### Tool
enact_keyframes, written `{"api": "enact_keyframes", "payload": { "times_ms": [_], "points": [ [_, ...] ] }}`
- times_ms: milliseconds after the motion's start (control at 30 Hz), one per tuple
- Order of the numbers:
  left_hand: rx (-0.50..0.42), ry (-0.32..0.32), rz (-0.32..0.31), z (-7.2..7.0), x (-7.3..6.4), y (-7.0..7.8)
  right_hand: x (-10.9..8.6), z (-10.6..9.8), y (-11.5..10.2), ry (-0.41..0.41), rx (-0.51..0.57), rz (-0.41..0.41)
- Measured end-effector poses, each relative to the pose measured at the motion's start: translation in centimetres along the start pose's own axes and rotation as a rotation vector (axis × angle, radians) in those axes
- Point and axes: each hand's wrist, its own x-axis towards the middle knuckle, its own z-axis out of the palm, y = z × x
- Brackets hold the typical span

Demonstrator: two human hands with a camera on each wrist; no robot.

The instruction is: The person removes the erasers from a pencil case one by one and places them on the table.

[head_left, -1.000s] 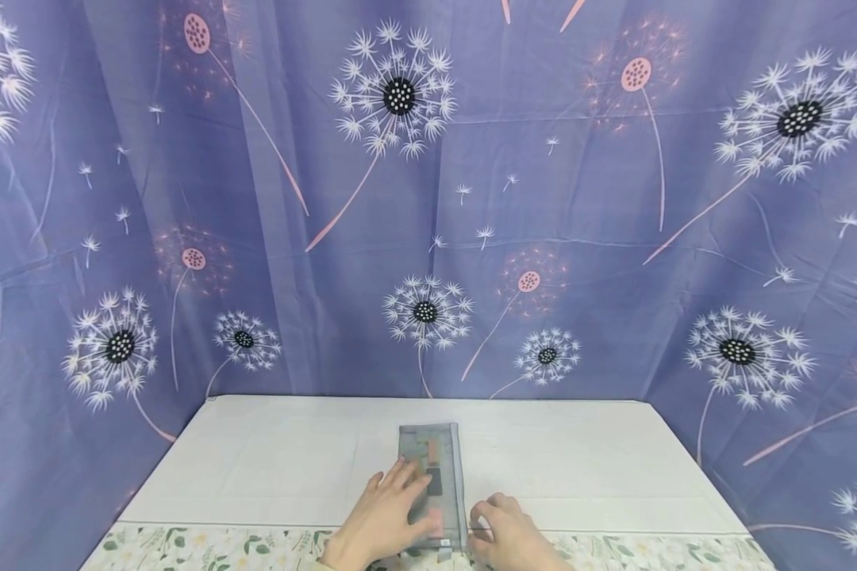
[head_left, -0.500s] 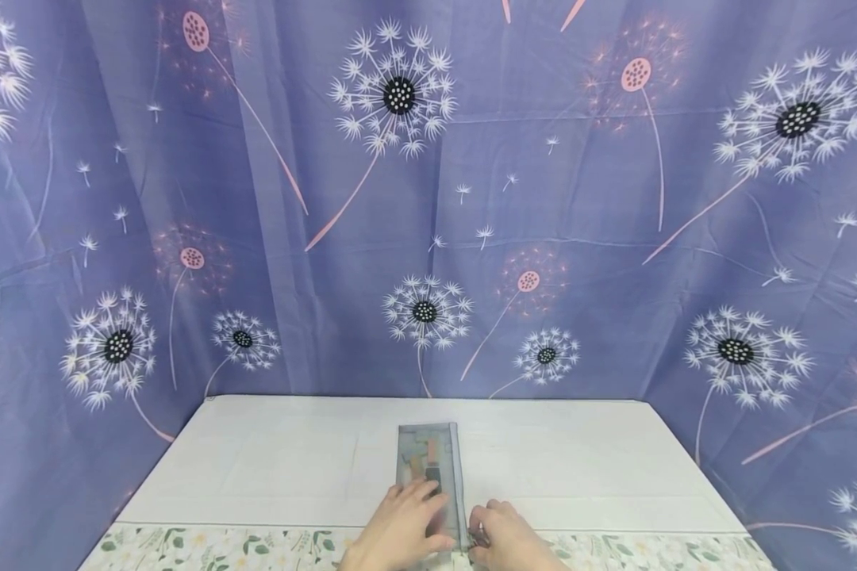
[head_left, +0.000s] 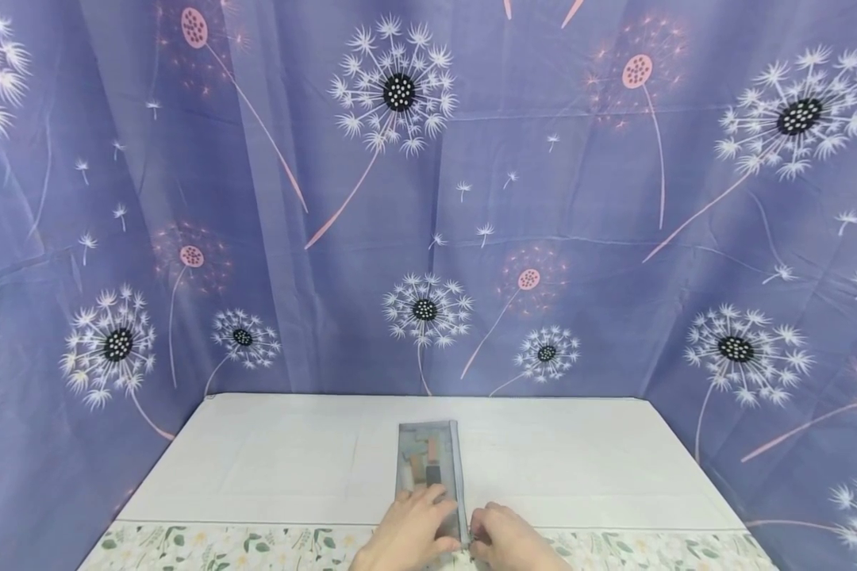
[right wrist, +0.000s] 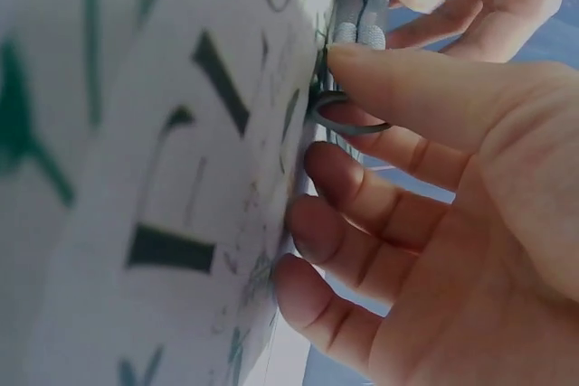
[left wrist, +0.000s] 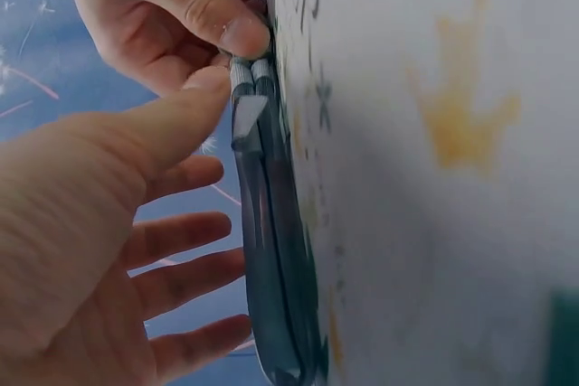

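Note:
A grey see-through zip pouch (head_left: 413, 448) lies flat near the table's front, its zip edge along the right. Orange-pink, tan and dark shapes show inside it. My left hand (head_left: 416, 530) rests on the pouch's near half, fingers extended and hiding that part. In the left wrist view, the left thumb (left wrist: 185, 119) touches the near end of the zip, beside a pale fabric tab (left wrist: 250, 122). At the zip's near corner my right hand (head_left: 507, 538) pinches the zipper pull between thumb and forefinger. A dark ring (right wrist: 348, 126) on the pull sticks out below that thumb.
The pouch lies across a white table cover (head_left: 578, 452) and a floral-printed strip (head_left: 243, 547) along the front. Purple dandelion-print curtains (head_left: 428, 198) enclose the back and both sides.
My left hand has slid toward the near right along the pouch, uncovering more of its middle. My right hand has stayed at the zip corner, shifting only slightly. The pouch has hardly moved.

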Motion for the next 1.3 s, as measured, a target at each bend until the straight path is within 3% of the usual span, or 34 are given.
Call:
{"api": "enact_keyframes", "payload": {
  "times_ms": [233, 433, 700, 1067, 1300],
  "points": [
    [-0.015, -0.026, -0.003, 0.1, 0.0, 0.4, 0.1, 0.0, 0.6, -0.006, 0.082, -0.063],
    [0.019, 0.012, 0.018, 0.2, -0.1, 0.3, -0.3, -0.4, 0.4, -0.028, 0.129, -0.067],
    [0.002, -0.005, 0.007, 0.0, -0.4, 0.4, -0.3, -0.8, -0.1, -0.049, 0.132, -0.052],
    [-0.030, 0.041, -0.001, 0.1, -0.5, 0.5, -0.5, -1.2, -0.2, -0.059, 0.183, -0.063],
    [-0.115, 0.087, 0.055, 0.1, -0.5, 0.0, -0.5, -1.3, -0.2, -0.034, 0.149, -0.104]
  ]
}}
